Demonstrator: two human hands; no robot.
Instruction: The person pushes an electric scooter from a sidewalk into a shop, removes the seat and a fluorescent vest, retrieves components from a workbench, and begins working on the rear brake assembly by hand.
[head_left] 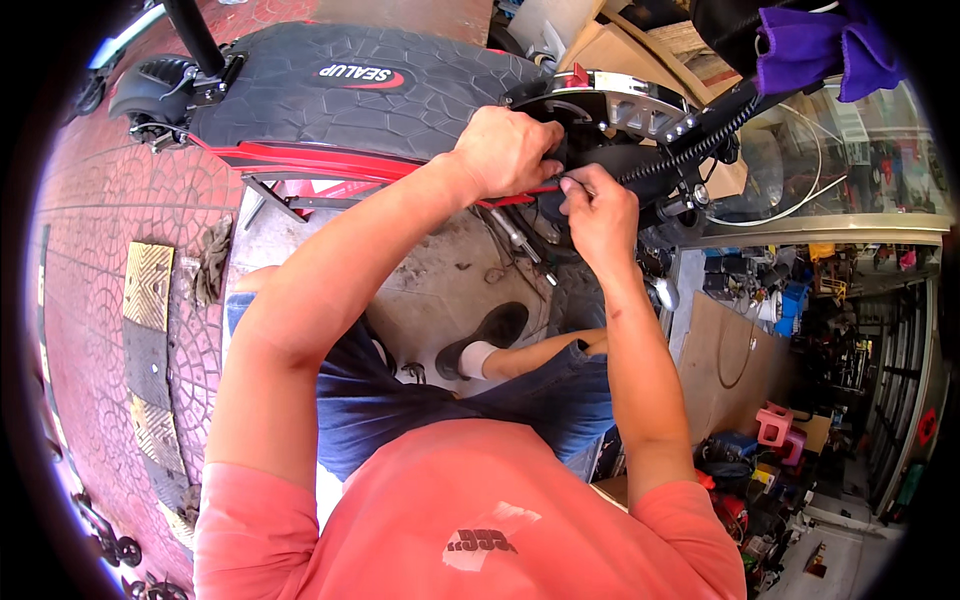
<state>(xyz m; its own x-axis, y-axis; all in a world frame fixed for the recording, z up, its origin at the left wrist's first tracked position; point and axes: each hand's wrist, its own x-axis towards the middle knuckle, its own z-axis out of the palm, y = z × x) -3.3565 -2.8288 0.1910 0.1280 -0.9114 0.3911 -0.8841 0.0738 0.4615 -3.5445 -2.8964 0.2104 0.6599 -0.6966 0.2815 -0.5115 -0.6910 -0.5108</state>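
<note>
An electric scooter lies across the far side, its black textured deck [280, 100] edged with a red side strip [320, 165]. At the deck's right end my left hand [505, 150] is closed, its fingers curled in beside the silver front bracket [630, 108]. What those fingers hold is hidden. Just right of it, my right hand [602, 212] is closed too, thumb and finger pinched at the red strip's end on a small dark piece too small to name. Beyond it, a corrugated black cable sleeve [690, 150] runs up along the stem.
A slim metal rod [522, 243] slants down below the hands. Purple cloth [825, 52] hangs at the far right. A glass case [850, 170] stands at the right, with cluttered parts and a pink stool [773, 424] nearer. A yellow-and-black ramp strip [150, 290] and dark glove [212, 260] lie left.
</note>
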